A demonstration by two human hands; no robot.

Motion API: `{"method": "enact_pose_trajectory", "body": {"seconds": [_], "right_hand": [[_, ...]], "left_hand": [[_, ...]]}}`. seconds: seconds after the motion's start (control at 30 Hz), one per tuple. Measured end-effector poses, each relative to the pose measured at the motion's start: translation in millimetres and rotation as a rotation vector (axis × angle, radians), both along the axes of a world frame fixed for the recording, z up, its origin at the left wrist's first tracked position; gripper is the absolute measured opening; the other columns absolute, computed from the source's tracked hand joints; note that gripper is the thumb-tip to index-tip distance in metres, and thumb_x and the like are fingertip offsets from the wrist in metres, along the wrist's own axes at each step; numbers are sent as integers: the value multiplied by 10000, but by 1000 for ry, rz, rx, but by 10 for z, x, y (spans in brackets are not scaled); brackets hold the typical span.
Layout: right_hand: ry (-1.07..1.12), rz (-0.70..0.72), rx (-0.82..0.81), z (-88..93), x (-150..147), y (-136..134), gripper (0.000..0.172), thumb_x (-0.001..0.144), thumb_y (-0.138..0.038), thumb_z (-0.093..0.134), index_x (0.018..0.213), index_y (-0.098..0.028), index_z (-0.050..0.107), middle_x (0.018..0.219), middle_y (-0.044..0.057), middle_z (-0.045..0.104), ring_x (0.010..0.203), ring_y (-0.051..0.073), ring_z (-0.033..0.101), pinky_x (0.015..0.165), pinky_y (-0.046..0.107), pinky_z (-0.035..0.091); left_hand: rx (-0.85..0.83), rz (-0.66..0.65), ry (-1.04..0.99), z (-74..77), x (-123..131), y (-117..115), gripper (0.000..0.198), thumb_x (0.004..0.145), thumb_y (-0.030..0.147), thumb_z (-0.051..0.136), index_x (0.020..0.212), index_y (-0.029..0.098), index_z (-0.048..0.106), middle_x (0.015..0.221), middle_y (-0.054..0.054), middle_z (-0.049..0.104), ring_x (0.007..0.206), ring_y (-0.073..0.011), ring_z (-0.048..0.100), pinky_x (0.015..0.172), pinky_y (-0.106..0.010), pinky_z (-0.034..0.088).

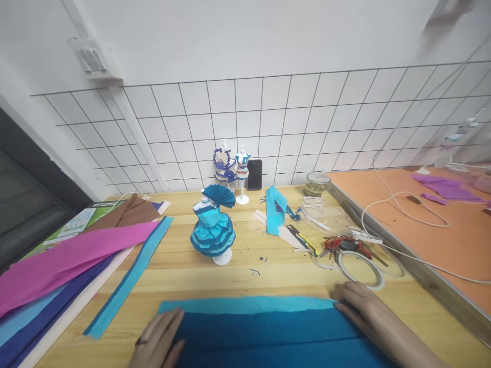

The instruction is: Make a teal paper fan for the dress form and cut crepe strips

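A dark blue paper sheet [268, 335] lies at the table's front, a light blue strip [249, 305] showing along its far edge. At the sheet's left edge is my left hand [159, 340], its fingers apart and slightly blurred, with a ring on one. My right hand [358, 304] rests at the far right corner, its fingertips on the paper edge; they look bent together, and whether they pinch the paper is unclear. Beyond the sheet stands a small dress form [213, 227] in a ruffled blue paper dress with a dark blue pleated fan [219, 195].
Coloured paper strips [88, 245] lie at left. On the right are a tape roll [360, 270], pliers [349, 245], a yellow cutter [307, 240] and a cable [429, 263]. Two small dress forms [242, 174] and a phone [254, 175] stand by the wall.
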State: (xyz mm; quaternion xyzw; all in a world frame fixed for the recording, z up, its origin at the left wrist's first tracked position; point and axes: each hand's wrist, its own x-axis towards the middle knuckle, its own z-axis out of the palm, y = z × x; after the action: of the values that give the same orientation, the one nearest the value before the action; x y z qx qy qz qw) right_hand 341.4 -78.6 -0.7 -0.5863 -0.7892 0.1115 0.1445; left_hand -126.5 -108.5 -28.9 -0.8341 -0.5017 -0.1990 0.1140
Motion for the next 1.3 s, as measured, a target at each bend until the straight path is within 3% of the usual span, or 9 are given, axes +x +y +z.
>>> {"method": "enact_pose_trajectory", "body": {"seconds": [0.13,0.27,0.37,0.63,0.73,0.83,0.97,1.1,1.3], "right_hand": [[12,31,12,13,-27,58,241,873,-338,423,806,-231,628,798,55,635,775,211,593,701,319,471],[6,30,75,-35,-48,133,215,853,-360,447,810,-236,618,815,52,650,773,217,602,677,318,468],[-9,-12,75,-89,-62,174,227,858,-369,436,776,-232,597,786,52,647,759,222,600,686,336,461],[-19,-58,88,-139,-48,399,290,840,-369,466,1066,-208,552,1029,103,660,946,263,592,813,400,441],[-60,-30,91,-132,-35,538,325,849,-343,436,1121,-191,528,1020,112,666,916,258,610,791,399,451],[-134,-13,171,-110,-36,610,311,839,-324,434,1088,-189,563,1012,117,667,937,281,601,798,422,442],[-188,-18,291,-10,-115,442,317,836,-330,452,1089,-186,577,1084,129,618,1013,297,549,842,442,417],[-169,108,209,4,-127,81,279,823,-368,513,1076,-271,582,1071,52,623,1001,241,563,864,369,447],[-204,120,204,-254,134,-149,375,743,-470,609,1074,-296,587,1028,24,661,953,225,615,777,301,525]], "left_hand": [[-120,220,-137,129,21,287,303,834,404,458,1031,221,598,962,-59,653,911,-214,601,748,-317,491],[-348,207,-209,267,52,465,149,790,354,529,802,229,609,828,-24,617,843,-204,573,721,-316,461],[-472,173,-258,362,63,527,171,801,304,504,662,210,537,735,-7,578,765,-184,548,686,-298,441],[-635,173,-446,413,-44,653,134,828,324,426,752,221,464,754,-1,571,767,-168,567,699,-265,458],[-613,207,-465,406,-89,746,121,786,314,467,857,222,497,801,-11,593,815,-187,591,718,-280,473],[-584,244,-433,420,-132,835,244,767,275,462,1000,208,494,816,-17,598,801,-182,610,715,-281,482],[-426,316,-296,426,-207,825,392,778,316,462,1150,194,461,982,-77,610,909,-224,604,758,-336,483],[-212,323,-170,327,-233,548,333,812,406,460,1080,219,526,1014,-78,628,964,-241,588,770,-344,481],[-98,115,-18,68,-125,110,415,793,485,500,1159,292,522,1003,-18,663,895,-183,632,729,-243,515]]}}
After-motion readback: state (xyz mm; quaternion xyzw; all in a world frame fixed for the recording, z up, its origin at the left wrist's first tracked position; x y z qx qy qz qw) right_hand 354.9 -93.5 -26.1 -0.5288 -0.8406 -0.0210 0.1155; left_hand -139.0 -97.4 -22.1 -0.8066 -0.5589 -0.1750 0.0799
